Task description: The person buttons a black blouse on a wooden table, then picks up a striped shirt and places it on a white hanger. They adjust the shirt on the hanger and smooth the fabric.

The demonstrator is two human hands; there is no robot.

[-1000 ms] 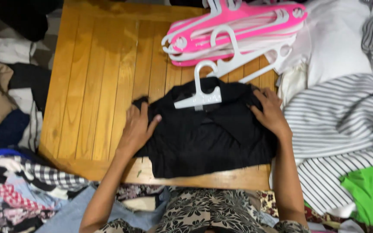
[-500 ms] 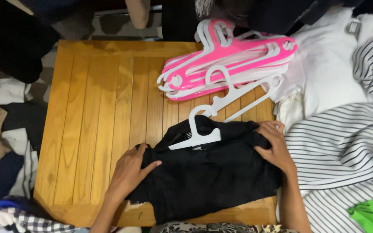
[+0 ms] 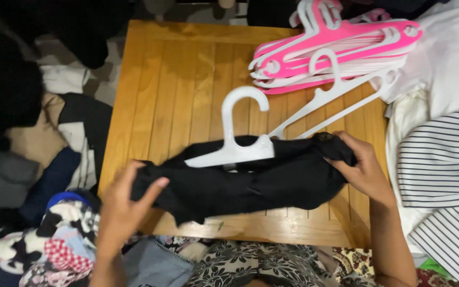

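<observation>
Head cam, watching this remotely: a second ago the black garment point(image 3: 251, 178) lay flat on the wooden table point(image 3: 187, 85) with both palms pressed on it. Now it's bunched and lifted at the ends, so the folding looks like it's moved to gathering it up. Left hand point(image 3: 123, 204) pinches the garment's left end, right hand point(image 3: 362, 170) is clenched on its right end. The white hanger point(image 3: 235, 143) sits on the garment's top edge, and the pink hangers point(image 3: 341, 42) are stacked beyond it.
</observation>
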